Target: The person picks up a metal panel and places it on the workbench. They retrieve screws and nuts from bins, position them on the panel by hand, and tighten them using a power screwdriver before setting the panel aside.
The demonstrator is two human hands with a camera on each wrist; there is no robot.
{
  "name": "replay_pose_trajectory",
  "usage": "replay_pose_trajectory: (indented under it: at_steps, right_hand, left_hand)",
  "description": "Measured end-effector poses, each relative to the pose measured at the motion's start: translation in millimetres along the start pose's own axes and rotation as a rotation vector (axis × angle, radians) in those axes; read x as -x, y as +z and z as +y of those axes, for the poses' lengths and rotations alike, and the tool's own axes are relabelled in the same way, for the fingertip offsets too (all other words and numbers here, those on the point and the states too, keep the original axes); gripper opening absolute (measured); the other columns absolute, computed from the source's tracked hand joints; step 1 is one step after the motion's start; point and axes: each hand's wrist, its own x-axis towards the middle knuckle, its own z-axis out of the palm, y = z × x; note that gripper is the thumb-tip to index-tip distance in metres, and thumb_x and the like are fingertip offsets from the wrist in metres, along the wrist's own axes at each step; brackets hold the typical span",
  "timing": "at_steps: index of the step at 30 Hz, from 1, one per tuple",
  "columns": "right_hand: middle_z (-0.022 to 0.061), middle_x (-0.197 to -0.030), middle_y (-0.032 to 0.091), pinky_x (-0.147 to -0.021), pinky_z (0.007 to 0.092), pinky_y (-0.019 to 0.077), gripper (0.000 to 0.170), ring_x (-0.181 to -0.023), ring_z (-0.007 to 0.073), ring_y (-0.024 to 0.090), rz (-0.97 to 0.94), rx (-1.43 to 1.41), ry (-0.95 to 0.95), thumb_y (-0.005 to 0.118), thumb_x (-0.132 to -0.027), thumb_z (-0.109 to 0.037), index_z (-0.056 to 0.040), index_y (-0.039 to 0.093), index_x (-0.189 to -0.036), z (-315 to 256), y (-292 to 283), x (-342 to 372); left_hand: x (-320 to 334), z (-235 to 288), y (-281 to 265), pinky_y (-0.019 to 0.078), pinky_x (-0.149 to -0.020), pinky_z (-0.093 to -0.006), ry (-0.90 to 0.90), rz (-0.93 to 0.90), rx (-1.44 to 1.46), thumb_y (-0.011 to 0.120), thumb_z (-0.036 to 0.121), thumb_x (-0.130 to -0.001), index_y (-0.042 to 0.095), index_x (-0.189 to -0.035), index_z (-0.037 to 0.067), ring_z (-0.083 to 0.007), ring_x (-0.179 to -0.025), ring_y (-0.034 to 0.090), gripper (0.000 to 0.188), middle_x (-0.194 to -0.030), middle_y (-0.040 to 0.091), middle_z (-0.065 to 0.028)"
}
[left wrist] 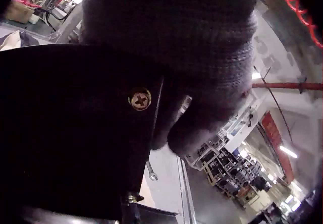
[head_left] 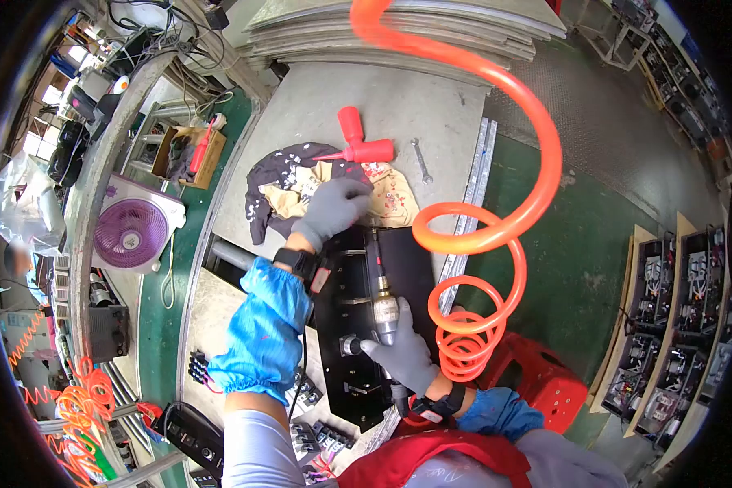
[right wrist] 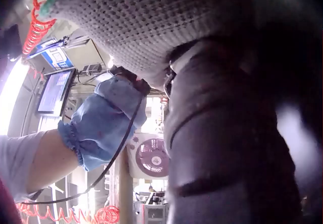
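Observation:
A black metal case (head_left: 337, 337) lies across the bench. At its far edge, my grey-gloved left hand (head_left: 333, 210) grips the rim with bent fingers; in the left wrist view that hand (left wrist: 171, 47) is against the dark panel (left wrist: 65, 133), beside a cross-head screw (left wrist: 140, 99). My right hand (head_left: 407, 354) grips a pneumatic driver (head_left: 385, 313), whose long shaft points at the far edge near my left hand. The right wrist view shows the glove (right wrist: 146, 27) around the dark tool body (right wrist: 217, 133). The driver's tip is too small to make out.
Beyond the case lie a patterned cloth (head_left: 272, 183), red bottles (head_left: 370, 151) and a wrench (head_left: 421, 161). An orange coiled hose (head_left: 545, 154) hangs over the right side. Black terminal parts (head_left: 305, 439) lie near the front; a purple fan (head_left: 130, 232) stands left.

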Motion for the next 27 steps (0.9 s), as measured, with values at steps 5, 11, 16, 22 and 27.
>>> replay_pose_trajectory:
  at_steps: [5,11,16,22,27]
  right_hand:
    - [0.0306,-0.103,0.064,-0.085,0.0483,0.0509,0.108,-0.096,0.0470,0.065,0.033,0.272,0.009,0.074,-0.077,-0.041,-0.0054,0.005,-0.152,12,9,1]
    - [0.0327,-0.103,0.063,-0.086,0.0487,0.0505,0.107,-0.097,0.0469,0.065,0.036,0.243,0.039,0.072,-0.078,-0.043,-0.0079,0.005,-0.153,-6,9,8]
    - [0.0241,-0.105,0.064,-0.082,0.0445,0.0526,0.101,-0.093,0.0399,0.067,-0.087,-0.144,0.028,0.073,-0.078,-0.035,-0.0125,0.009,-0.153,10,10,1]
    - [0.0257,-0.106,0.063,-0.083,0.0454,0.0521,0.103,-0.092,0.0414,0.066,0.068,0.198,0.020,0.072,-0.079,-0.036,-0.0116,0.005,-0.153,16,17,9]
    - [0.0331,-0.108,0.062,-0.085,0.0481,0.0509,0.108,-0.095,0.0468,0.065,0.082,0.468,-0.010,0.070,-0.080,-0.042,-0.0072,-0.001,-0.153,17,20,17]
  left_hand:
    - [58,8,-3,0.0482,-0.091,-0.0442,-0.074,0.269,-0.286,0.068,0.047,-0.082,0.058,-0.130,0.009,-0.0373,-0.111,0.059,0.063,-0.120,0.061,-0.0184]
    - [90,-24,30,0.0471,-0.085,-0.0514,-0.167,0.313,-0.295,0.062,0.028,-0.090,0.050,-0.121,0.004,-0.0434,-0.106,0.055,0.041,-0.115,0.056,-0.0219]
    - [90,-36,39,0.0466,-0.077,-0.0530,-0.125,0.431,-0.287,0.060,0.020,-0.092,0.050,-0.105,0.002,-0.0442,-0.095,0.057,0.024,-0.104,0.057,-0.0227]
    - [92,-31,38,0.0468,-0.076,-0.0532,-0.167,0.425,-0.278,0.061,0.020,-0.091,0.050,-0.103,0.003,-0.0443,-0.094,0.057,0.023,-0.102,0.057,-0.0222]
    - [88,-38,41,0.0474,-0.075,-0.0529,-0.170,0.435,-0.307,0.061,0.020,-0.091,0.050,-0.104,0.004,-0.0435,-0.093,0.058,0.023,-0.101,0.057,-0.0213]
